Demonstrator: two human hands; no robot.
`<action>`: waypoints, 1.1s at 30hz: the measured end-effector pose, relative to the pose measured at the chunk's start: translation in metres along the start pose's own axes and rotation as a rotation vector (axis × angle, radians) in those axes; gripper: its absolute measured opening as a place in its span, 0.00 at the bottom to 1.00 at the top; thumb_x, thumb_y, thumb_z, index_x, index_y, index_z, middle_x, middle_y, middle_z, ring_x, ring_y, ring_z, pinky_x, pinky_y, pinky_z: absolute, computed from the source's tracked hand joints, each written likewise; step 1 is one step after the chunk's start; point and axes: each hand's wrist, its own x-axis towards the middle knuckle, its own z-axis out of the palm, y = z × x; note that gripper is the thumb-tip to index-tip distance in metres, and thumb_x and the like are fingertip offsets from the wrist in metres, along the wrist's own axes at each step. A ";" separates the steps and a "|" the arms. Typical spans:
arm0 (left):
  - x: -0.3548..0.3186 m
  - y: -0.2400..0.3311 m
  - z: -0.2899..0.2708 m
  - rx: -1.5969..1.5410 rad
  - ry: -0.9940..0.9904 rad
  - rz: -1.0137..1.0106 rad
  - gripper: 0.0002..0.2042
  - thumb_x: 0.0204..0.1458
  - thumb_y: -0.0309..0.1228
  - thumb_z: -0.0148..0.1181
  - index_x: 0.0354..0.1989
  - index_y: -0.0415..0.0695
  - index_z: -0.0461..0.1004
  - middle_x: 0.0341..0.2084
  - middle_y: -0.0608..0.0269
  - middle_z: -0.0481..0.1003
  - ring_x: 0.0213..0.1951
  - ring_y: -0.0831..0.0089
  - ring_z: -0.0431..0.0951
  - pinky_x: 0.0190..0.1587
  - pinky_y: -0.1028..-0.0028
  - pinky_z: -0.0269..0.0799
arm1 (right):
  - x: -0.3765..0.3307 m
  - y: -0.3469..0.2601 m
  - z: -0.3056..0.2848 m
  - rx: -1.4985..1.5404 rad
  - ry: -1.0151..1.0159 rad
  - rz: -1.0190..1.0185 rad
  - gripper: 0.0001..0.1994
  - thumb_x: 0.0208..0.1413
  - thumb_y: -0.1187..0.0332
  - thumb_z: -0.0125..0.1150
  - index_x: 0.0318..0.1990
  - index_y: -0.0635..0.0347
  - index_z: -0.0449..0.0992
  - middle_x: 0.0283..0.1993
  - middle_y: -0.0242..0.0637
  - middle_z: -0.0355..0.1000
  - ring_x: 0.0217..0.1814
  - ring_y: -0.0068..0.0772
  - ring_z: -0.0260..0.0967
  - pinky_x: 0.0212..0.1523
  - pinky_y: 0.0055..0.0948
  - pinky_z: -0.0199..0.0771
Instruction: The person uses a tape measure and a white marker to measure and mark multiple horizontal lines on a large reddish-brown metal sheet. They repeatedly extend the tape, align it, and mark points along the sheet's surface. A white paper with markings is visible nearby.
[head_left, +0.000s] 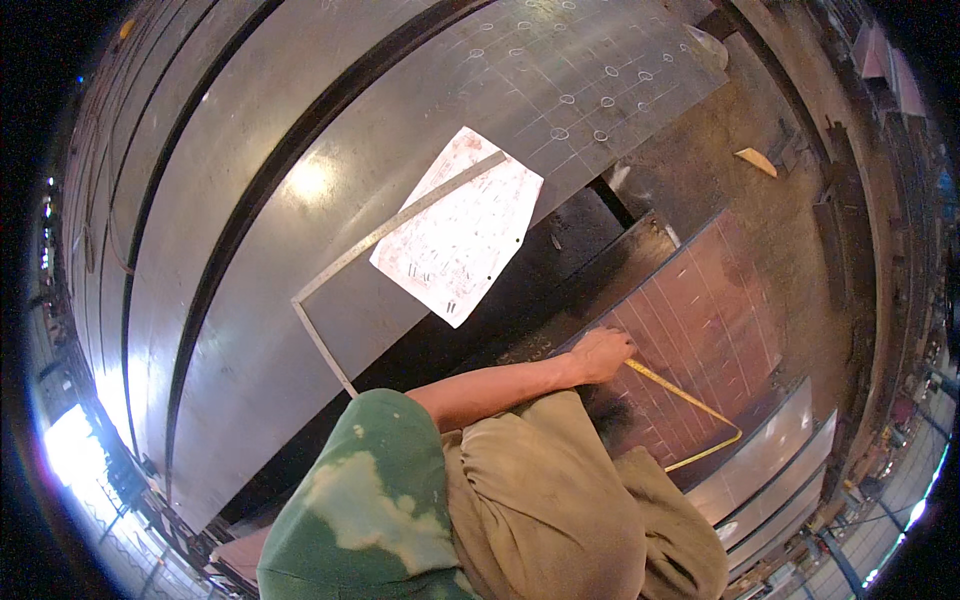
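Note:
My left hand [603, 355] reaches across from a green sleeve [375, 490] with pale blotches. Its fingers are closed at one end of a yellow measuring tape [685, 395]. From there the tape runs right, bends sharply and doubles back behind my brown trouser leg [550, 490]. Beneath the tape lies a reddish steel plate [715, 310] scribed with pale lines. My right hand does not show. Farther left, an L-shaped steel square [400, 218] lies partly over a smudged white paper sheet [465, 245] on a large grey steel plate [270, 240].
Pale circles and lines mark the far end of the grey plate. A dark gap [440, 355] separates it from the reddish plate. Smaller grey plates [765, 455] lie at the lower right. A yellowish scrap [757, 162] rests on the brown floor [790, 230]. Long plates stretch away left.

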 end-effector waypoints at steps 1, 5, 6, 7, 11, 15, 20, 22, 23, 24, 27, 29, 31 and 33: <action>-0.002 -0.002 0.002 -0.010 0.024 0.017 0.13 0.47 0.25 0.62 0.43 0.44 0.79 0.42 0.55 0.78 0.49 0.53 0.80 0.51 0.55 0.77 | -0.002 0.000 0.000 -0.005 0.004 -0.007 0.23 0.67 0.62 0.58 0.67 0.57 0.67 0.58 0.49 0.70 0.57 0.52 0.68 0.61 0.38 0.67; -0.004 0.007 -0.011 0.013 -0.033 0.023 0.12 0.46 0.25 0.63 0.40 0.44 0.81 0.40 0.55 0.79 0.49 0.54 0.80 0.50 0.57 0.76 | -0.016 0.013 -0.011 -0.121 0.068 -0.036 0.23 0.67 0.63 0.59 0.67 0.57 0.67 0.57 0.49 0.71 0.57 0.52 0.69 0.60 0.37 0.67; -0.004 0.009 -0.013 0.015 -0.032 0.035 0.12 0.46 0.25 0.63 0.41 0.45 0.80 0.41 0.56 0.79 0.49 0.53 0.80 0.50 0.56 0.77 | -0.020 0.017 -0.018 -0.173 0.099 -0.040 0.23 0.67 0.63 0.59 0.67 0.57 0.68 0.57 0.49 0.71 0.57 0.52 0.69 0.60 0.37 0.67; -0.006 0.006 -0.013 0.027 -0.037 0.044 0.13 0.46 0.26 0.63 0.43 0.45 0.79 0.42 0.56 0.78 0.48 0.53 0.80 0.50 0.55 0.77 | -0.023 0.015 -0.023 -0.263 0.168 -0.055 0.23 0.67 0.63 0.59 0.67 0.57 0.68 0.57 0.49 0.71 0.57 0.52 0.69 0.60 0.37 0.68; -0.013 -0.002 -0.010 0.065 0.043 0.112 0.14 0.46 0.28 0.64 0.44 0.47 0.78 0.42 0.58 0.78 0.49 0.55 0.79 0.49 0.56 0.76 | -0.010 -0.002 -0.039 -0.516 0.328 -0.159 0.23 0.67 0.63 0.59 0.67 0.57 0.68 0.56 0.49 0.71 0.56 0.52 0.69 0.60 0.37 0.68; -0.023 -0.003 -0.020 0.096 0.111 0.124 0.15 0.45 0.29 0.65 0.44 0.48 0.78 0.42 0.60 0.77 0.49 0.59 0.78 0.50 0.59 0.74 | 0.049 -0.044 -0.029 -0.373 -0.039 -0.528 0.19 0.65 0.63 0.60 0.61 0.57 0.74 0.53 0.46 0.73 0.53 0.48 0.71 0.56 0.37 0.70; -0.025 0.001 -0.043 0.117 0.087 0.070 0.17 0.43 0.30 0.66 0.45 0.48 0.79 0.43 0.62 0.76 0.51 0.60 0.76 0.52 0.59 0.72 | 0.078 -0.007 -0.008 -0.175 -0.387 -0.340 0.12 0.66 0.63 0.60 0.46 0.63 0.78 0.40 0.42 0.76 0.40 0.35 0.75 0.43 0.32 0.73; -0.030 -0.001 -0.045 0.099 0.145 0.069 0.14 0.45 0.28 0.66 0.43 0.48 0.80 0.42 0.61 0.76 0.51 0.60 0.76 0.52 0.59 0.71 | 0.078 0.000 0.001 -0.100 -0.380 -0.271 0.11 0.67 0.64 0.59 0.44 0.65 0.78 0.35 0.41 0.75 0.36 0.31 0.75 0.39 0.30 0.73; -0.033 -0.002 -0.047 0.093 0.172 0.069 0.13 0.45 0.27 0.66 0.42 0.48 0.80 0.41 0.61 0.76 0.50 0.60 0.75 0.52 0.59 0.70 | 0.075 0.000 0.007 -0.062 -0.355 -0.274 0.11 0.67 0.64 0.58 0.44 0.65 0.78 0.33 0.40 0.75 0.35 0.29 0.74 0.38 0.29 0.73; -0.036 -0.004 -0.048 0.111 0.258 0.073 0.13 0.46 0.27 0.65 0.42 0.47 0.80 0.42 0.60 0.75 0.51 0.59 0.75 0.53 0.58 0.69 | 0.073 0.000 0.012 -0.023 -0.329 -0.276 0.11 0.68 0.65 0.58 0.44 0.65 0.78 0.31 0.40 0.74 0.33 0.27 0.74 0.36 0.28 0.72; -0.047 0.003 -0.074 0.142 0.570 0.058 0.15 0.46 0.26 0.65 0.45 0.46 0.79 0.46 0.56 0.74 0.53 0.53 0.72 0.56 0.54 0.66 | 0.060 -0.007 0.008 -0.073 -0.237 -0.181 0.11 0.67 0.65 0.59 0.43 0.66 0.78 0.34 0.40 0.75 0.36 0.30 0.74 0.39 0.29 0.72; -0.057 -0.001 -0.098 0.140 0.871 -0.032 0.20 0.45 0.26 0.65 0.50 0.44 0.78 0.50 0.53 0.74 0.55 0.48 0.71 0.59 0.51 0.65 | 0.055 -0.009 0.005 -0.084 -0.154 -0.223 0.11 0.67 0.65 0.59 0.43 0.66 0.78 0.35 0.41 0.76 0.37 0.32 0.73 0.41 0.30 0.72; -0.068 -0.017 -0.119 0.143 0.917 -0.277 0.25 0.47 0.26 0.67 0.57 0.43 0.74 0.57 0.46 0.69 0.60 0.44 0.67 0.62 0.49 0.61 | 0.054 -0.015 0.005 -0.077 -0.137 -0.210 0.11 0.67 0.65 0.59 0.44 0.66 0.78 0.37 0.42 0.76 0.39 0.33 0.73 0.43 0.31 0.72; -0.076 -0.045 -0.124 0.170 0.976 -0.526 0.31 0.50 0.27 0.67 0.65 0.42 0.67 0.62 0.42 0.63 0.64 0.42 0.63 0.65 0.47 0.57 | 0.053 -0.024 0.005 -0.060 -0.188 -0.144 0.11 0.68 0.65 0.59 0.44 0.66 0.78 0.38 0.42 0.77 0.41 0.34 0.73 0.46 0.32 0.72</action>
